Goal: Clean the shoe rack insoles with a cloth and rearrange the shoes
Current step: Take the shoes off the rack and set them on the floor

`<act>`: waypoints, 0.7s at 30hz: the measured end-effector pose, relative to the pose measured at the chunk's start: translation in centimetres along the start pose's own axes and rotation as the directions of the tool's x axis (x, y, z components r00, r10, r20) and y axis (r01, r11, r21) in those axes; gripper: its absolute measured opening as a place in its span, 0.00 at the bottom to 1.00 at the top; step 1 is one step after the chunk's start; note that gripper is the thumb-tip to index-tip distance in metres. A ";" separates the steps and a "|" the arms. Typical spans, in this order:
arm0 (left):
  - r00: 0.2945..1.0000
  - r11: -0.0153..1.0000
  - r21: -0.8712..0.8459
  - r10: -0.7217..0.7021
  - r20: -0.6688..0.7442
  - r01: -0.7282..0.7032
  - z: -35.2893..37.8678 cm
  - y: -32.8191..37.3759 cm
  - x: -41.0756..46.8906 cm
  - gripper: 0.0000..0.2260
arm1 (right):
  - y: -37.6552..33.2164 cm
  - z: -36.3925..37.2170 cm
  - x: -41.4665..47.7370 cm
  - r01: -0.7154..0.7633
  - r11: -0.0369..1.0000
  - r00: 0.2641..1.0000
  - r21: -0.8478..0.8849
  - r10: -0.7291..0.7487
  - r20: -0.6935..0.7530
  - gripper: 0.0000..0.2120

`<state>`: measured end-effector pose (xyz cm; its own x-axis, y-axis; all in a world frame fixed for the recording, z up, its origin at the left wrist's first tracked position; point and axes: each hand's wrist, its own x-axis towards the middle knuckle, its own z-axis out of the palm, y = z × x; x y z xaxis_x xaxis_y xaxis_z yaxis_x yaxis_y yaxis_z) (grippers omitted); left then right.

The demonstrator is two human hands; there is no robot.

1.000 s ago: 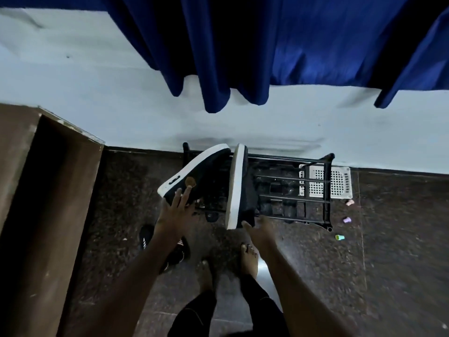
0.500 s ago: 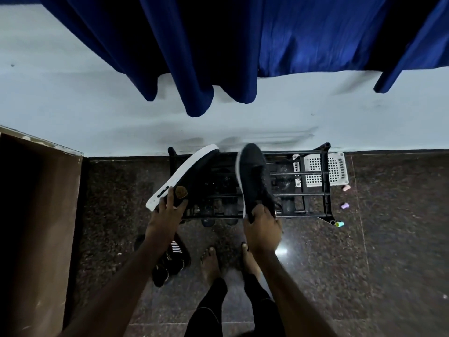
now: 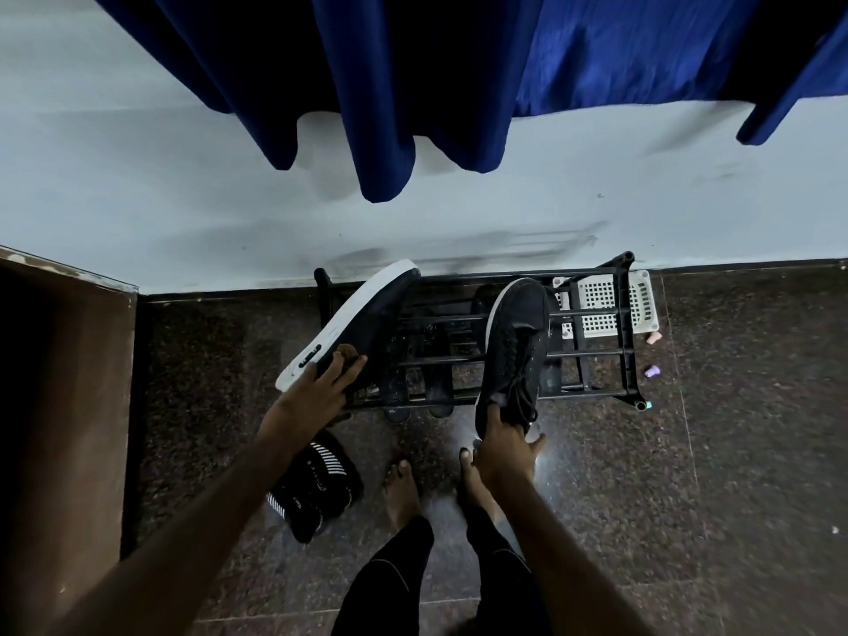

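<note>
Down by the bare feet (image 3: 404, 488), a striped black-and-white pair (image 3: 316, 484) lay on the dark floor, off to the person's left. Just beyond, both hands were at work. The left hand (image 3: 316, 397) had its fingers wrapped round the heel of a black sneaker (image 3: 353, 323), tipped on its side with the white sole showing. The right hand (image 3: 504, 447) pinched the heel of the second sneaker (image 3: 516, 346), upper facing up and toe pointing away. Both shoes were over the top bars of the black shoe rack (image 3: 596, 360), which stood against the wall. That looked like the rearranging step, and I'd say the next move called for laying the tilted one flat beside its mate. No cloth was in sight. Dark sandals (image 3: 413, 383) poked out from under the rack, hard to make out. A white perforated basket (image 3: 610, 309) sat at the rack's far right end, partly hidden by the bars. I couldn't tell whether the soles touched the bars. A blue curtain (image 3: 413, 84) hung beyond.
</note>
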<state>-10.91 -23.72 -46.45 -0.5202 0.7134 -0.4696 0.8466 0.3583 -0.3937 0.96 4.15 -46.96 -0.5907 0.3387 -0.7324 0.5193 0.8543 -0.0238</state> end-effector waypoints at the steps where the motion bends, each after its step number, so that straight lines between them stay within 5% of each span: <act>1: 0.999 0.999 0.021 0.039 -0.002 -0.039 -0.2 -0.5 0.2 0.14 | -0.1 -0.3 0.2 -0.010 1.000 1.000 0.016 0.010 0.022 0.29; 4: 0.995 0.995 0.002 0.103 -0.004 -0.103 -0.6 -2.4 0.3 0.12 | -0.5 -0.9 0.4 0.021 1.000 1.000 -0.007 -0.021 -0.005 0.28; 8: 0.993 0.996 -0.086 -0.005 -0.122 -0.006 -0.9 -4.6 -0.4 0.09 | -1.9 -1.4 -0.8 0.112 0.994 0.984 -0.007 -0.112 -0.140 0.25; 13: 0.985 0.971 -0.237 -0.081 -0.153 0.043 -2.4 -2.0 -1.7 0.13 | -4.2 -1.1 -1.6 0.119 0.991 0.992 0.063 -0.116 -0.058 0.24; 18: 0.953 0.873 -0.434 -0.103 0.285 0.224 -5.6 3.8 0.5 0.17 | -4.2 0.3 -2.1 0.069 0.981 0.997 0.181 -0.072 0.013 0.27; 21: 0.883 0.644 -0.622 -0.202 0.424 0.447 -7.1 5.6 2.3 0.25 | -3.9 0.6 -2.2 0.120 0.986 0.993 0.116 -0.120 -0.001 0.29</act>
<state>-6.58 -15.83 -44.07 -0.6783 0.3014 -0.6701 0.3825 0.9235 0.0282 0.58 -0.14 -45.70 -0.6492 0.2336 -0.7238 0.5132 0.8369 -0.1902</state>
